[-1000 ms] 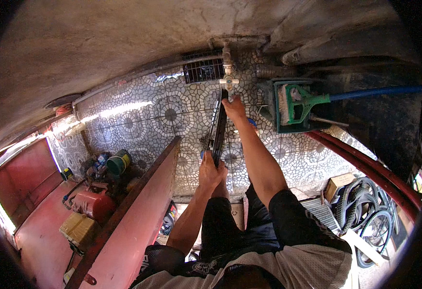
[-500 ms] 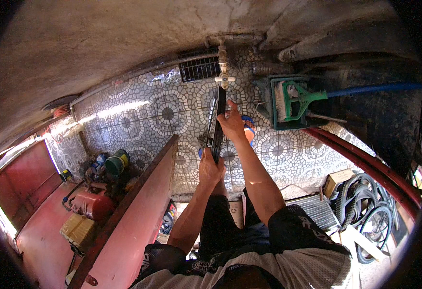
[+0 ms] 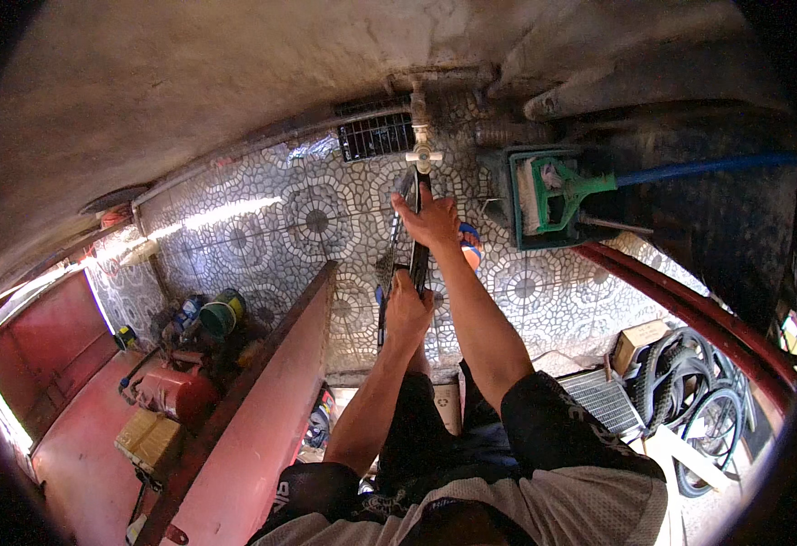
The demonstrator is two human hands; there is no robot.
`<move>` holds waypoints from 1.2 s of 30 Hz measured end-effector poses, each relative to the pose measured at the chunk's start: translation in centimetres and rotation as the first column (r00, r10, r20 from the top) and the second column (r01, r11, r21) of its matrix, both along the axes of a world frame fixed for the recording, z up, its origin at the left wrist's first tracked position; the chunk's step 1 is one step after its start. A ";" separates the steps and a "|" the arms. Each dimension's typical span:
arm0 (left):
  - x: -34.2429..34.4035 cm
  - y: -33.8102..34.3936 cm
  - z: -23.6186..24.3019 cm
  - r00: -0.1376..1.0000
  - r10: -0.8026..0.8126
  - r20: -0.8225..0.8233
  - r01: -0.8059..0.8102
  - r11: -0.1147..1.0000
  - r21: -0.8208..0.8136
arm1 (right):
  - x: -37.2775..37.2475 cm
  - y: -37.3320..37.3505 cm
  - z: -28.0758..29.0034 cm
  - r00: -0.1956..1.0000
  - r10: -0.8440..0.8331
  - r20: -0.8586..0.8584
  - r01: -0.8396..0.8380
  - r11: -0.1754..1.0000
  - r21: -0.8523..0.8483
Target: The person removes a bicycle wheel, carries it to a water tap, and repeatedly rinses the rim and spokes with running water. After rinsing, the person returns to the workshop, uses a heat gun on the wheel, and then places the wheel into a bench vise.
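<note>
Seen almost edge-on, a bicycle wheel [image 3: 420, 257] with a black rim stands upright between my hands. Its sprocket cluster [image 3: 385, 265] shows on the left side. My left hand [image 3: 408, 312] is closed round the near part of the wheel. Farther along, my right hand [image 3: 432, 221] grips the rim from the right, its fingers reaching over the top. Just beyond the wheel's far end is a tap [image 3: 424, 158] with a pale handle. Whether wheel and tap touch, I cannot tell.
A floor drain grate [image 3: 375, 139] lies beside the tap. To the right are a green bin [image 3: 555, 241] and a broom [image 3: 573, 188]. A pink panel [image 3: 271, 400] rises at left. Tyres [image 3: 690, 373] pile up at lower right. My slippered foot [image 3: 471, 244] is below.
My right hand has shifted toward me and slightly left, its fingers now across the rim. My left hand has moved a little right and higher on the wheel, which has tilted slightly.
</note>
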State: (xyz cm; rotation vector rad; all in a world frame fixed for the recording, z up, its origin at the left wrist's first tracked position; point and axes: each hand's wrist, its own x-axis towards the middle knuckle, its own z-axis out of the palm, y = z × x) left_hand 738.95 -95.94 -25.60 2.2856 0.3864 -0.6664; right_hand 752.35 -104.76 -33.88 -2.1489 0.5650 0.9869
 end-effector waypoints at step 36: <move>-5.2 6.1 3.1 0.956 -0.226 0.185 0.204 0.970 0.132 | 2.6 -4.3 -7.0 0.984 -0.035 -0.173 0.069 0.979 0.194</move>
